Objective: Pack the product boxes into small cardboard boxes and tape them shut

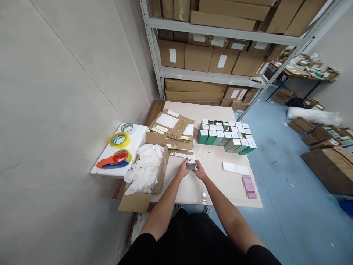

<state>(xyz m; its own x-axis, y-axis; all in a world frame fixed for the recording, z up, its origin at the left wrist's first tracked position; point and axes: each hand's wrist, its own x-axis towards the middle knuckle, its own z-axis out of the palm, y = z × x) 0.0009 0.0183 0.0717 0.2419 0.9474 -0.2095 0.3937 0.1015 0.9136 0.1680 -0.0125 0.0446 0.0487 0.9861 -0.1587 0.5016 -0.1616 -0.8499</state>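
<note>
Head view. Your left hand [183,169] and right hand [200,171] are drawn narrow about a small green-and-white box [191,165], one at each side. The box is at the near middle of the table [215,184], its white face uppermost and its green face towards you; whether its top flaps are fully tucked is too small to tell. For good handling, press lightly and evenly from both sides, since thin card would probably buckle under a hard pinch. Square the edges before folding or pressing any flap, and let the fingertips, rather than the palms, do the fine work.

Surface: beyond your right hand stands a block of similar boxes [211,137], set close together, some with their tops uncovered. Flattened cardboard [180,127] lies to its left. Nearer, a carton [162,176] brims with crumpled white paper [147,165], within reach of your left hand. Beside it, a white stand [103,171] bears a yellow tape roll [121,146] and an orange tool [109,161]. White strips [235,168] lie at the right.

Room: grey shelving [220,31] loaded with cartons faces you; a plain wall [68,110] rises left, and blue floor [278,184] extends right.
</note>
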